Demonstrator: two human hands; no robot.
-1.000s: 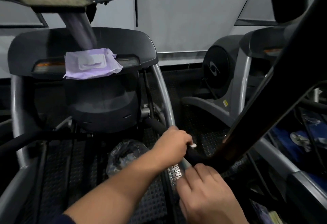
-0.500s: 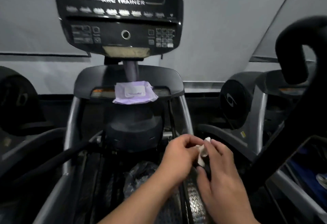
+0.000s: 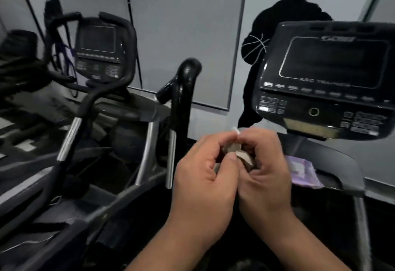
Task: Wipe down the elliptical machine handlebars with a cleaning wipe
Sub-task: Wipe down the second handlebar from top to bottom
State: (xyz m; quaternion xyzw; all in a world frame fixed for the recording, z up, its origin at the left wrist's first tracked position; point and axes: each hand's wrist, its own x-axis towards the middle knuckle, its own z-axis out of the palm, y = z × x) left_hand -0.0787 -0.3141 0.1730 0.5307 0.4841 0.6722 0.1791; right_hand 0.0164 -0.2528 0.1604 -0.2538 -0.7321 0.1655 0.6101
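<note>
Both hands meet in front of me, low in the middle of the view. My left hand (image 3: 203,172) and my right hand (image 3: 265,168) together pinch a small crumpled, soiled wipe (image 3: 237,153); a white corner sticks up above the fingers. A black curved handlebar (image 3: 183,91) of the machine rises just left of my hands, apart from them. The console (image 3: 329,78) labelled ARC TRAINER sits at the upper right. A purple wipe pack (image 3: 301,172) lies on the ledge under the console, partly hidden behind my right hand.
A second machine with its own console (image 3: 96,46) and black handlebars (image 3: 89,97) stands at the left. Silver frame tubes (image 3: 147,151) run down between the two machines. A dark figure-shaped graphic (image 3: 277,42) covers the grey wall behind.
The view swung up and left, from the low right handlebar toward the left one. My hands left the bar, rose and came together, bunching the wipe between them.
</note>
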